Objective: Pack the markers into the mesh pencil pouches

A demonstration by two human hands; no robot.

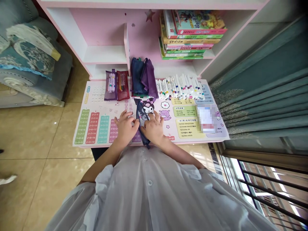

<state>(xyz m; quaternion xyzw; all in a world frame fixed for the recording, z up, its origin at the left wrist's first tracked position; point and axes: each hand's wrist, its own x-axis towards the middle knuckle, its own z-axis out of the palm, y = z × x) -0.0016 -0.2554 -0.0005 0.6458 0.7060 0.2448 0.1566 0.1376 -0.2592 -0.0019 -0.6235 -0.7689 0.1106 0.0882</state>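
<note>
Clasping the dark blue pouch [139, 112], left hand [125, 127] and right hand [154, 129] grip its two sides.

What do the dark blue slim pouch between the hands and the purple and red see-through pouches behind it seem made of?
The dark blue slim pouch: probably soft matt fabric; it bends and creases. The purple see-through pouch and the red see-through pouch: likely fine mesh or tinted plastic; pens inside show through.
</note>
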